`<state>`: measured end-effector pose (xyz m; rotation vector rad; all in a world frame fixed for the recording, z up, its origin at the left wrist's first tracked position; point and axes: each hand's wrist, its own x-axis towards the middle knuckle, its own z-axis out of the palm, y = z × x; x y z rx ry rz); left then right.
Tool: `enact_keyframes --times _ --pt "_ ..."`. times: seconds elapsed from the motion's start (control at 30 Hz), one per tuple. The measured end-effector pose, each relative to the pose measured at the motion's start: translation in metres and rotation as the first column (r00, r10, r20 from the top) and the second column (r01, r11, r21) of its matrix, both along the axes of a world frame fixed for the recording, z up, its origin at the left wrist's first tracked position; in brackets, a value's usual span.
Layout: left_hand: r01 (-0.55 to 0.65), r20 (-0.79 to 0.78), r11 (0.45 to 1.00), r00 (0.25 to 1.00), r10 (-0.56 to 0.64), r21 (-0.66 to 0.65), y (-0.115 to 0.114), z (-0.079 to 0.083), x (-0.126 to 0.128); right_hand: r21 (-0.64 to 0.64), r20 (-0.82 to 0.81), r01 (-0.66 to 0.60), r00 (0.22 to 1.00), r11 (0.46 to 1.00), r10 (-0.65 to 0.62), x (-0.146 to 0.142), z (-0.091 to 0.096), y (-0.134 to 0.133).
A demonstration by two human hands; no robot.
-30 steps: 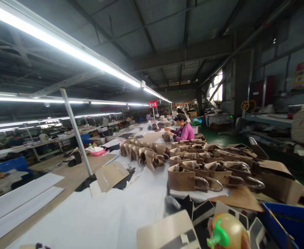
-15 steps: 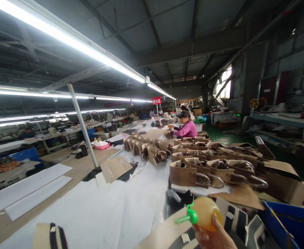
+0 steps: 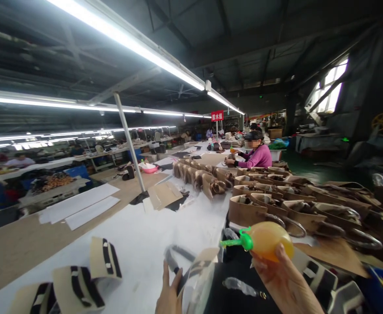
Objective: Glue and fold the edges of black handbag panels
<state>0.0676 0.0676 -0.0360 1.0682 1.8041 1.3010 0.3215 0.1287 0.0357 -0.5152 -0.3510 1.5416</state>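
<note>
My right hand (image 3: pixel 281 277) is closed around a round squeeze bottle (image 3: pixel 270 240) of amber liquid. Its green nozzle (image 3: pixel 235 242) points left. At the bottom centre, the fingers of my left hand (image 3: pixel 169 294) grip a bag (image 3: pixel 219 285) by its dark, curved handle (image 3: pixel 180 257). The bag has a black side and a cream panel, partly blurred. A plastic-wrapped strap (image 3: pixel 240 285) with a gold-coloured fitting lies against the black side. Cream pieces with black bands (image 3: pixel 76 288) lie on the white table (image 3: pixel 139 257) to the left.
Rows of brown bags (image 3: pixel 247 209) with plastic-wrapped handles line the table's right side. A co-worker in a purple top (image 3: pixel 260 155) sits beyond them. A metal post (image 3: pixel 129 144) rises at left. A blue bin (image 3: pixel 379 288) stands at lower right.
The view has swung left. My left hand has come into view with the black and cream bag. My right hand still holds the bottle, now more to the right and higher.
</note>
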Motion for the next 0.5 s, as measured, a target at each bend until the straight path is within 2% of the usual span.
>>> enact_keyframes --times 0.07,0.17,0.3,0.4,0.5 --pt "-0.044 0.043 0.999 0.998 0.043 0.023 0.000 0.012 -0.008 -0.050 0.034 0.013 0.999 0.999 -0.012 -0.004 0.007 -0.002" --pt "-0.083 0.242 0.996 0.968 0.070 0.043 -0.003 0.038 -0.011 -0.095 0.080 0.042 0.996 0.995 -0.034 -0.011 0.013 -0.005" --pt "-0.094 0.451 0.995 0.890 0.065 0.042 -0.007 0.060 0.008 0.008 0.142 0.014 0.990 1.000 -0.015 -0.026 0.015 -0.009" --pt "-0.085 0.682 0.996 0.729 0.058 0.005 -0.007 0.067 0.032 0.103 0.251 0.033 0.966 0.994 -0.058 -0.037 0.013 -0.013" --pt "-0.042 0.825 0.996 0.564 -0.045 0.084 -0.007 0.076 0.053 0.168 0.397 0.016 0.914 0.986 -0.082 -0.043 0.012 -0.018"
